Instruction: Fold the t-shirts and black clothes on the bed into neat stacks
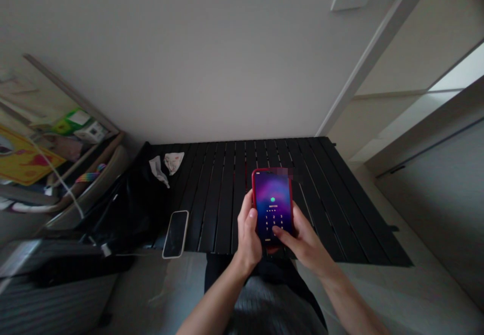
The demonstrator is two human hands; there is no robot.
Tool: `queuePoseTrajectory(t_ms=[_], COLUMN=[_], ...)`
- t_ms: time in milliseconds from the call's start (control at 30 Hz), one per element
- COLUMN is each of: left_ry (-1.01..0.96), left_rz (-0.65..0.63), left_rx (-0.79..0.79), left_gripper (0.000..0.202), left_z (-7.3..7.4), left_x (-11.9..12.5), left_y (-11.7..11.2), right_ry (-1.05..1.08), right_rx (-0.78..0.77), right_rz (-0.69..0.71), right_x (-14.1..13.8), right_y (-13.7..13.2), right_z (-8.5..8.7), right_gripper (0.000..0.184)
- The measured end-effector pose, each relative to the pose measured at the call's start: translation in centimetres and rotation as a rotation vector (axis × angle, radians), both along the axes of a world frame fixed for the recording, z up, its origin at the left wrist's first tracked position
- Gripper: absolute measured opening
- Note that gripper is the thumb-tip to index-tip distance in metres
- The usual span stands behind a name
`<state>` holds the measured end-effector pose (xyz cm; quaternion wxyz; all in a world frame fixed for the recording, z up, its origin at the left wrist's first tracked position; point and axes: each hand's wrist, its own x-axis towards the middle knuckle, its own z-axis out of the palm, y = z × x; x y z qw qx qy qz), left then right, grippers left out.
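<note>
Ribbed grey cloth [278, 304], then left hand [249, 239] and right hand [304, 236] snug around a glassy, round-cornered, red-rimmed phone [273, 189].

The rectangular phone in a red case [272, 196] has a screen of dark blue and purple, with white digits and one green dot. The slatted table [229, 173] is black. The whitish-framed rectangular phone [176, 234] has a blackish screen.

A dark-screened rectangular phone with pale edge [176, 234] lies on the black slatted table [225, 188]. Farther back there are two small white crumpled pieces [174, 162], beside a soft black bundle [132, 199]. A plain pale wall [227, 62] stands behind.
</note>
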<state>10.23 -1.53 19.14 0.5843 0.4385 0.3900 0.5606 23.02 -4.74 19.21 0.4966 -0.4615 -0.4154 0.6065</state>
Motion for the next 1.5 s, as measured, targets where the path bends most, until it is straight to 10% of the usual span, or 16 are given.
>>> queuePoseTrajectory(t_ms=[1267,1500], left_ry=[-0.073,0.461], left_rz=[-0.026,-0.136], left_rx=[-0.048,-0.007], left_gripper=[0.047,0.052], left_z=[-0.8,-1.7], left_x=[1.9,1.7], left_y=[-0.3,-0.2], right_ry=[0.141,0.093], right_rx=[-0.015,-0.231], right_rz=[-0.081,-0.447], right_x=[1.1,0.9], right_y=[-1.2,0.8], right_z=[-1.6,-3.5], right_gripper=[0.058,0.057])
